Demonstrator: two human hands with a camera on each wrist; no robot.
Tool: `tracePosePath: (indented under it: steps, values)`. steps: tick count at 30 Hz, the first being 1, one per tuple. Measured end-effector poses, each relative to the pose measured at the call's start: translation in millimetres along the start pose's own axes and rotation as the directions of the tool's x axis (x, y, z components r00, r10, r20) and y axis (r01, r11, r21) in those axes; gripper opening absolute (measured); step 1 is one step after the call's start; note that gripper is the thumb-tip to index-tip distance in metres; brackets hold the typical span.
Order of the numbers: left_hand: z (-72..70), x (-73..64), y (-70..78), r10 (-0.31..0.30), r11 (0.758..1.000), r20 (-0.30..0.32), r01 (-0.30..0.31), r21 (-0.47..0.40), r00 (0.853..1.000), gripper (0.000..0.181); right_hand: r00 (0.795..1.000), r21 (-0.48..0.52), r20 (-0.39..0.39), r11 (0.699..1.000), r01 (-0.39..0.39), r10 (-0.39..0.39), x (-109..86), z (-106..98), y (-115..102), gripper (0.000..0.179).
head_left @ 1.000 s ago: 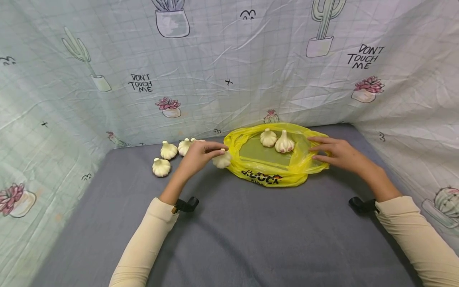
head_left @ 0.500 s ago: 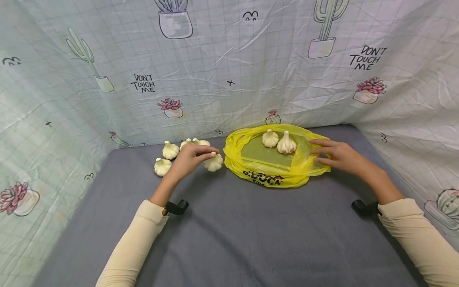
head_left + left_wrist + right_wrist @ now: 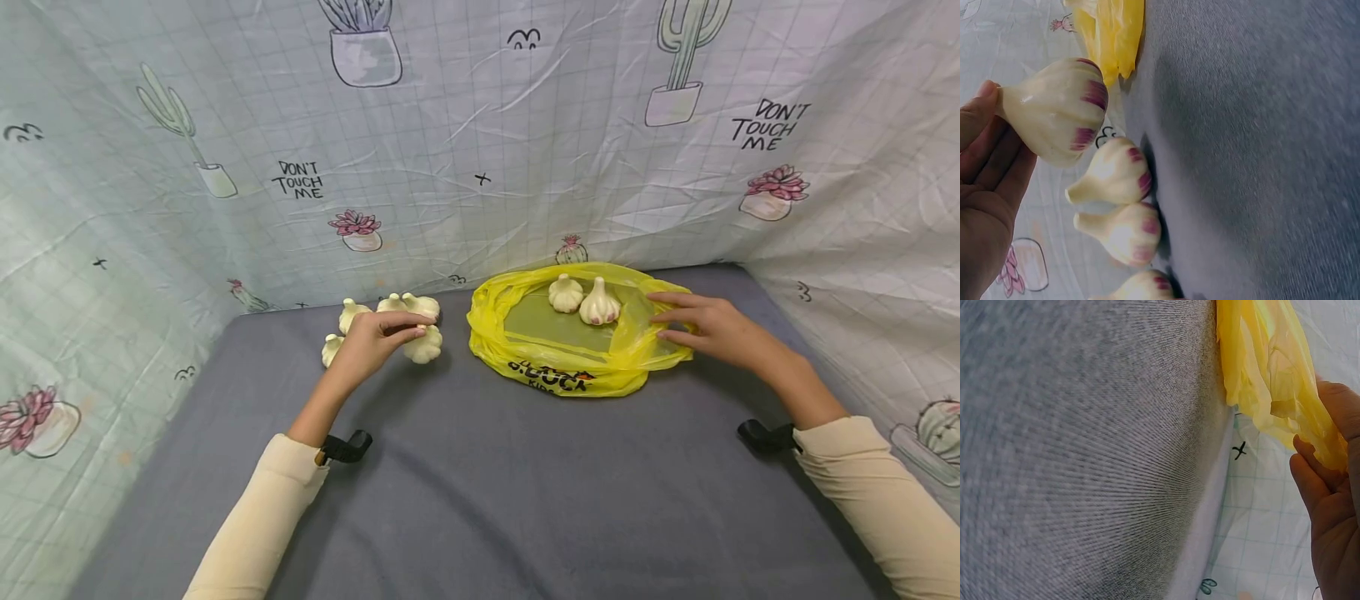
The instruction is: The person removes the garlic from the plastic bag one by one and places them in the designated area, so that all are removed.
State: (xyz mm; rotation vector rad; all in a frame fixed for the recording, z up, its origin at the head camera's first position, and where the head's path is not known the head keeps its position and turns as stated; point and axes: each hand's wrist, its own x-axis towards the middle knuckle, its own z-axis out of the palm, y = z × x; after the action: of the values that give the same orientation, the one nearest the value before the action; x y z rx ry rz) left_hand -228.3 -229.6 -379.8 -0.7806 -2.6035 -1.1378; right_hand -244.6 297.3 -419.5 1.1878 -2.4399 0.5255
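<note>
In the head view my left hand (image 3: 365, 343) pinches a garlic bulb (image 3: 423, 346) by its stem, above the table and left of the yellow plastic bag (image 3: 491, 333). The left wrist view shows this bulb with purple streaks at its base, thumb and fingers on the stem. Behind and beneath that hand stand several more garlic bulbs (image 3: 422, 307), partly hidden by it. Two bulbs, a smaller one (image 3: 565, 293) and a larger one (image 3: 600, 303), sit inside the spread mouth of the bag. My right hand (image 3: 712, 329) holds the bag's right rim between thumb and fingers.
A grey cloth (image 3: 487, 483) covers the table. Pale curtains (image 3: 420, 150) printed with cacti and lettering stand close behind the bag and along both sides. Dark straps (image 3: 347, 447) sit at both wrists.
My left hand has moved left, away from the bag, carrying the garlic bulb toward the other bulbs. My right hand stays at the bag's rim, and both bulbs inside keep their places.
</note>
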Motion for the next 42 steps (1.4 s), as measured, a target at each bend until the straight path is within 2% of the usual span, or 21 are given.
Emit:
tracePosePath:
  steps: [7, 16, 24, 34, 42]
  values:
    - [-7.1, -4.5, -4.4, -0.016, 1.0, -0.044, 0.016, 0.008, 0.999, 0.02, 1.0, 0.003, 0.006, 1.0, 0.0, 0.0, 0.7, 0.1, 4.0, 0.028]
    - [-16.7, -9.2, -8.7, -0.014, 0.994, -0.089, 0.024, 0.109, 0.996, 0.017, 0.999, 0.044, 0.024, 0.999, -0.021, 0.02, 0.5, -2.6, 1.0, 0.032]
    - [-27.0, -17.1, -7.8, -0.036, 0.99, -0.112, 0.051, 0.134, 0.993, 0.017, 1.0, 0.038, 0.026, 0.999, -0.009, 0.008, -1.0, 1.2, 5.2, 0.029]
    - [-35.9, -20.2, -15.1, -0.062, 0.979, -0.097, 0.08, 0.185, 0.993, 0.015, 1.0, 0.034, 0.021, 0.999, 0.006, -0.006, -1.4, -0.2, 3.5, 0.029]
    - [-43.4, -17.8, -17.4, -0.127, 0.972, -0.058, 0.135, 0.19, 0.99, 0.015, 1.0, 0.036, 0.023, 0.999, -0.01, 0.009, -4.3, -3.3, 2.3, 0.029]
